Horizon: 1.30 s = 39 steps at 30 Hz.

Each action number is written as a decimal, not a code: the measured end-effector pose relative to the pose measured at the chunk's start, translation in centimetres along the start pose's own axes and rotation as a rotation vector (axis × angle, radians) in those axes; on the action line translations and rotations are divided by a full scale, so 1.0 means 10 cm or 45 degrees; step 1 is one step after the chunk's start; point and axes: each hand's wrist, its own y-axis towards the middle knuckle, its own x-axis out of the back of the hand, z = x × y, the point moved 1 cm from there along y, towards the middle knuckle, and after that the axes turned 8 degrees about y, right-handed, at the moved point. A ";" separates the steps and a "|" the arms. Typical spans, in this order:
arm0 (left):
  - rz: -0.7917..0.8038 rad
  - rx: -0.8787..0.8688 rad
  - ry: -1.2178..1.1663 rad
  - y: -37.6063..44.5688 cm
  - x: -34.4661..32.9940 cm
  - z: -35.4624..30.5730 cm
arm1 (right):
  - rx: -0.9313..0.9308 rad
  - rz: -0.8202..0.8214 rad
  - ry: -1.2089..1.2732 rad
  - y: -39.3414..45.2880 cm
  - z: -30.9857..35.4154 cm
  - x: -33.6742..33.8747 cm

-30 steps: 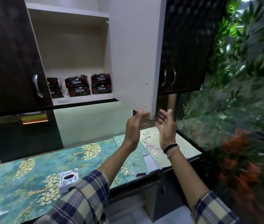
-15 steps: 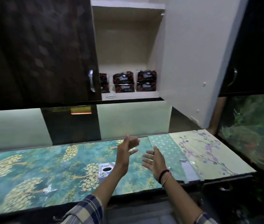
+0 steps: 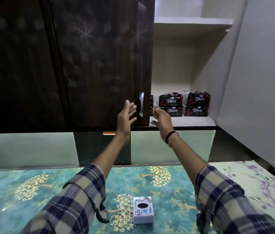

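Note:
Both arms reach up toward an overhead cabinet. My left hand (image 3: 126, 115) is held up with straight fingers just left of the silver handle (image 3: 141, 104) on the closed dark door (image 3: 99, 65), not touching it. My right hand (image 3: 162, 118) hovers with loose fingers at the front edge of the open compartment's white shelf (image 3: 192, 121), holding nothing. Dark Dove packets (image 3: 171, 104) stand stacked on that shelf, with a second stack (image 3: 196, 103) to their right.
The compartment's open white door (image 3: 259, 81) swings out at the right. Below lies a counter (image 3: 32, 191) covered in teal floral sheet, with a paler floral sheet (image 3: 251, 179) to the right. A small white box (image 3: 143, 211) sits on the counter between my arms.
Both hands dropped from the open door's lower edge to above the counter, then rose to the cabinet's bottom edge. The view swung left, bringing the closed dark door to the centre.

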 end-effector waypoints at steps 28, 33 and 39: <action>-0.443 -0.158 -0.317 -2.36 0.83 0.09 | 0.406 0.334 0.093 -2.24 -0.38 -0.80; -0.675 -0.167 -0.274 -2.77 1.40 -0.15 | 0.376 0.510 0.105 -2.72 -0.51 -1.39; -0.843 -0.139 -0.217 -2.94 1.98 -0.42 | 0.333 0.693 0.006 -3.13 -0.62 -2.09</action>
